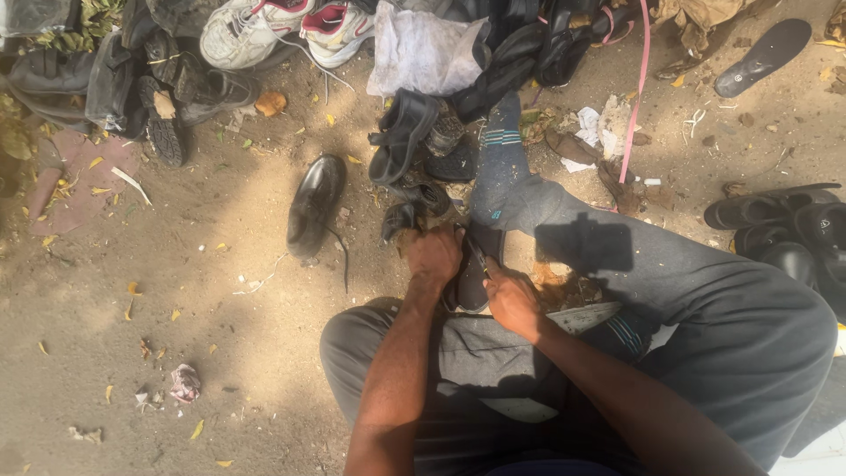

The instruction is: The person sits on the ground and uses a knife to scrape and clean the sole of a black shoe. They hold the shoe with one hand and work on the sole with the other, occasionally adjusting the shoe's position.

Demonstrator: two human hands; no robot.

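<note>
Much of the dark shoe point(470, 278) being worked on is hidden: the left hand point(434, 256) covers its upper end, the right hand point(511, 300) covers part of its right side, and shadow from the person's body blurs its edges, so its exact type is hard to make out. The left hand is closed around the shoe's top end, fingers curled over it. The right hand is pinched together on a thin tool or thread at the shoe's side; what it pinches is too small to tell. The shoe lies between the two hands, touching both, resting on the person's lap above the grey trousers point(749, 326), with the outstretched leg in a dark sock point(502, 167) running up past it.

The heap of footwear along the top edge is cut off by the frame; only parts of the white sneakers point(264, 31) show. A black dress shoe point(315, 207) lies alone on the sandy ground point(220, 335), well left of the hands. Black sandals point(775, 225) at the right edge are partly shaded, and a pink strap point(636, 88) runs down from the top.
</note>
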